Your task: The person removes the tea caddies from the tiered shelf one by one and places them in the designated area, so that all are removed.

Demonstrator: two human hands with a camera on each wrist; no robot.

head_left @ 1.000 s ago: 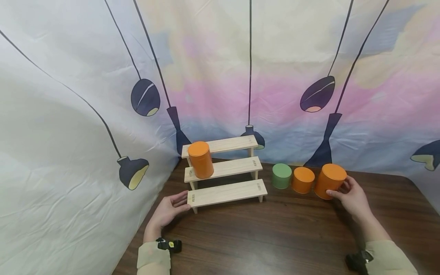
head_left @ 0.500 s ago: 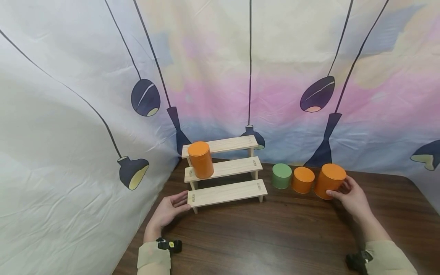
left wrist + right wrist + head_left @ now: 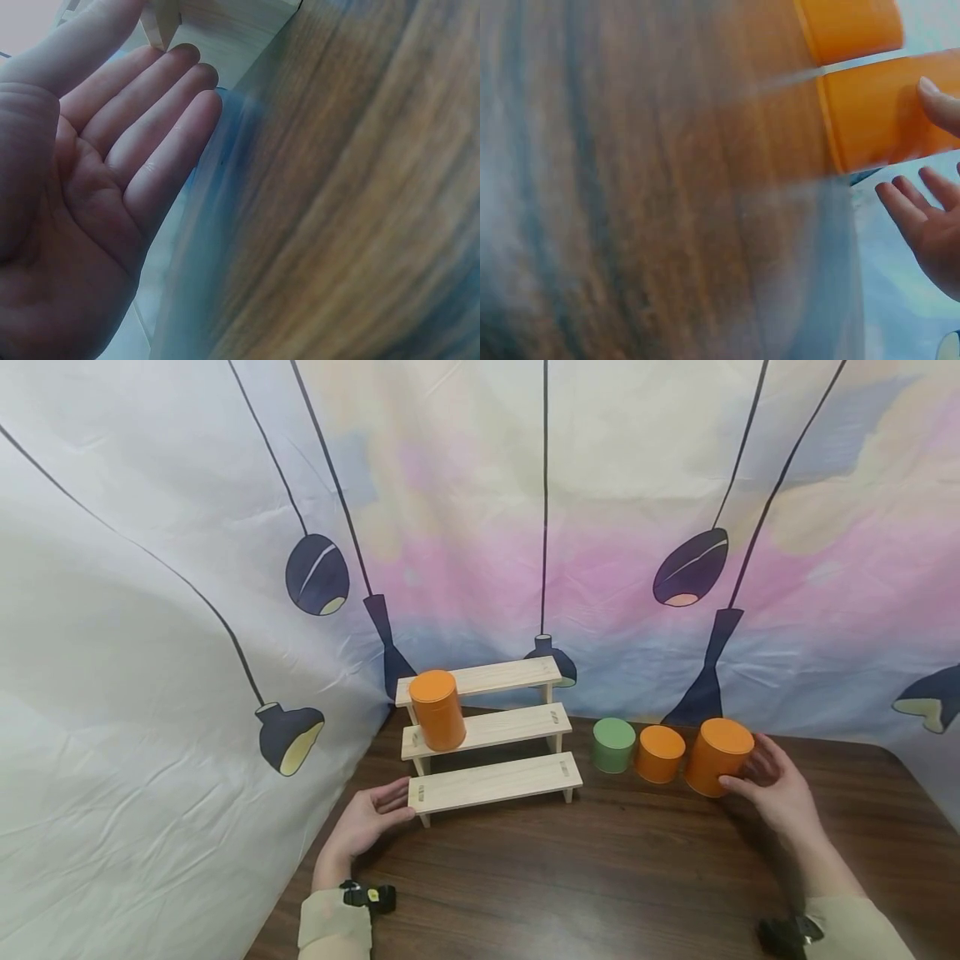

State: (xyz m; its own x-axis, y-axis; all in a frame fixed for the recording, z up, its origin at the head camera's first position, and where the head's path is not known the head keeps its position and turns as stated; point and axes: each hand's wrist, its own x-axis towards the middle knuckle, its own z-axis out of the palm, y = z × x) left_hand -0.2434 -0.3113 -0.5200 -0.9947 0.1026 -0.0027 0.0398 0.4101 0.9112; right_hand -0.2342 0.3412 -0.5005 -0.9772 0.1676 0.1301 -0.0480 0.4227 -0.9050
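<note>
The tall orange cylindrical tin point(image 3: 717, 757), smooth with a flat lid, stands on the dark wooden worktop point(image 3: 600, 877) beside a shorter orange tin point(image 3: 660, 753). The right hand point(image 3: 776, 785) touches it with loose, uncurled fingers; the left hand point(image 3: 365, 820) lies flat against the pale wooden stepped shelf point(image 3: 491, 781).

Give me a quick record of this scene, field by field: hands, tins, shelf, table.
left hand: open, fingertips touching the left end of the wooden step shelf
right hand: thumb on the tall orange tin, other fingers spread behind it
tins on table: green tin, short orange tin and the tall orange tin in a row right of the shelf
tin on shelf: orange tin upright on the middle step
table: dark wood
backdrop: printed cloth
</note>
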